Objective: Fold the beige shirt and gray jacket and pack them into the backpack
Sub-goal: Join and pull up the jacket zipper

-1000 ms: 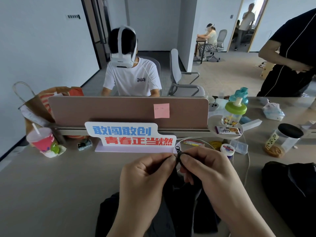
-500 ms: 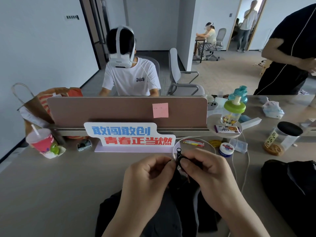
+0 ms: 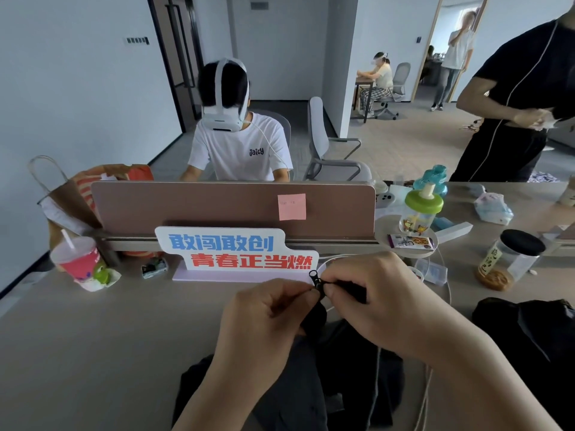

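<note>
A dark gray jacket [image 3: 348, 377] lies on the table's near edge, its upper part lifted between my hands. My left hand [image 3: 264, 318] pinches the fabric just left of a black zipper pull [image 3: 314, 276]. My right hand [image 3: 376, 293] pinches the jacket's edge and zipper from the right. Both hands meet at the zipper, above the table. A black bag-like thing [image 3: 529, 343] lies at the right edge of the table; I cannot tell if it is the backpack. No beige shirt is in view.
A sign with coloured characters [image 3: 236, 253] and a brown divider [image 3: 217, 206] stand behind my hands. A pink cup [image 3: 77, 259], a green-lidded bottle [image 3: 420, 209], a black-lidded jar [image 3: 510, 259] and white cables sit around. A person sits opposite; another stands at the right.
Both hands have stayed pinched at the zipper, shifting only slightly. The standing person at the right has moved their arms.
</note>
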Demonstrator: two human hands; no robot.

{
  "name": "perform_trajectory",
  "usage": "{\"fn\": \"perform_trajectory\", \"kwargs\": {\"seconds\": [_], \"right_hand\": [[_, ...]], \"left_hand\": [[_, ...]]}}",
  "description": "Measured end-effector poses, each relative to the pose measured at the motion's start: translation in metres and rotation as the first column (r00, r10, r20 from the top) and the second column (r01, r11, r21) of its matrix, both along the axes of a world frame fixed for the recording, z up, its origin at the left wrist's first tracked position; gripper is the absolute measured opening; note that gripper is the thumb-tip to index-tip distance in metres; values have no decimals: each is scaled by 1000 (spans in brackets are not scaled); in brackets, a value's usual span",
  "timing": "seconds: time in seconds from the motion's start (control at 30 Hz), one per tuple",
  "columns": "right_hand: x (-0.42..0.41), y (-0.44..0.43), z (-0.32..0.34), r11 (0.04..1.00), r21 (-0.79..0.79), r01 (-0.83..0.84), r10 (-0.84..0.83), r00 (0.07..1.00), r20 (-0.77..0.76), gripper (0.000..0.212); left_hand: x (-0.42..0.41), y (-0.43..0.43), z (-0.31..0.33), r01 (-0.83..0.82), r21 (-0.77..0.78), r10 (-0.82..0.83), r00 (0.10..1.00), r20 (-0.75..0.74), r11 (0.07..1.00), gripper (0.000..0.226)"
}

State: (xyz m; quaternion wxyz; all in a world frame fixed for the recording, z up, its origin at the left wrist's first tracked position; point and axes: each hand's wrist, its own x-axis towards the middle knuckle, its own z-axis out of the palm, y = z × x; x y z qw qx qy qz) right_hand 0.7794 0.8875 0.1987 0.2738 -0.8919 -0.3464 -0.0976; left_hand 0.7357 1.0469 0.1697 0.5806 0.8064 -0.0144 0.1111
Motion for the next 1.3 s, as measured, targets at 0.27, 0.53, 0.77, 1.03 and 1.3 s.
{"fn": "perform_trajectory", "kwargs": {"seconds": [0.27, 0.53, 0.77, 1.03, 1.3], "right_hand": [[-7, 4, -44, 995, -85, -50, 15, 929, -370, 17], [-13, 21, -57, 832, 445, 332, -126, 893, -432, 17], [-19, 24, -9, 686, 696, 212, 86, 927, -366, 16], [-16, 23, -1, 662, 726, 187, 95, 940, -328, 14], [-13, 22, -2, 674, 715, 186, 113, 930, -349, 14]], "left_hand": [[-2, -2, 13, -125, -235, 176, 962, 210, 964, 6], [15, 13, 14, -115, -207, 147, 978, 148, 972, 10], [8, 4, 14, 19, -272, -3, 998, 60, 962, 17], [3, 3, 17, 73, -274, -65, 997, 37, 959, 19], [6, 1, 18, 61, -277, -67, 998, -12, 959, 18]]}}
